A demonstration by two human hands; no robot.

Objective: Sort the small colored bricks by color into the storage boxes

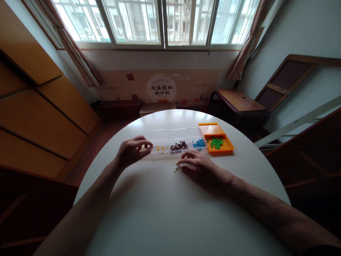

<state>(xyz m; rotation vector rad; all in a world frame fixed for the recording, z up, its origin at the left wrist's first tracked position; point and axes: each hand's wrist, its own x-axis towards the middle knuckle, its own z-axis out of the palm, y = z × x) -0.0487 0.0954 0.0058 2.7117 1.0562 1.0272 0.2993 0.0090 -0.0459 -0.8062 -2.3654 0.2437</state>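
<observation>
My left hand (133,151) is over the left end of a clear plastic box, thumb and forefinger tips pinched together; anything between them is too small to make out. The clear box (169,150) has compartments with a few yellow pieces (160,148), dark brown pieces (179,146) and blue pieces (199,143). Pale pieces in the leftmost compartment are partly hidden by my left hand. My right hand (199,164) rests on the table in front of the box, fingers curled together. Its fingertips touch a small cluster of pale pieces (176,168); what they pinch is hidden.
An orange tray (222,150) with green pieces (216,143) adjoins the box on the right, its lid folded back. All stand on a round white table (160,213). Beyond the table are a wooden stool (239,99), a cardboard box (157,106) and a window.
</observation>
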